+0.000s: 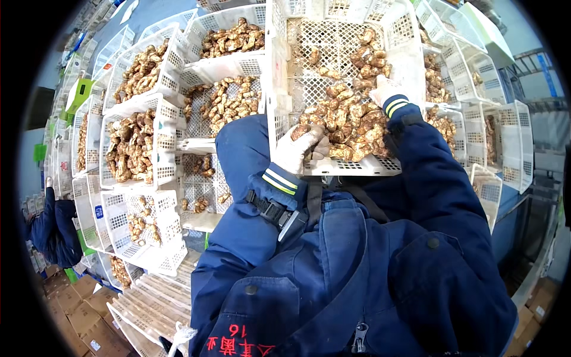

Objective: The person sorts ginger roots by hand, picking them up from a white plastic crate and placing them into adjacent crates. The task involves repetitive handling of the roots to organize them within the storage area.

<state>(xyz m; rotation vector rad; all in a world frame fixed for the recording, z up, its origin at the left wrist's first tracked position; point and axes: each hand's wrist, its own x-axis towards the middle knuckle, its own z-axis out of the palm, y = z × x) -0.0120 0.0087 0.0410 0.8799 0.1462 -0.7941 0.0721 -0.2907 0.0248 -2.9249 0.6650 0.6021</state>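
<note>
A large white perforated plastic crate [285, 102] stands before me, holding brown and tan mushrooms [352, 120], mostly in its near half. My left hand [303, 145], in a pale glove, is at the near left corner of that crate with its fingers curled around a round brown mushroom [300, 131]. My right hand [386, 89], gloved as well, reaches over the crate's right side and touches the mushrooms there; its fingertips are partly hidden, so its grip is unclear. A few single mushrooms [314, 56] lie apart on the mesh floor further back.
More white crates with mushrooms stand at the left [129, 147] and right [439, 89]. Stacked crates [151, 303] are at the lower left, near cardboard boxes [84, 312] on the floor. A person in dark blue clothing [55, 227] is at the far left.
</note>
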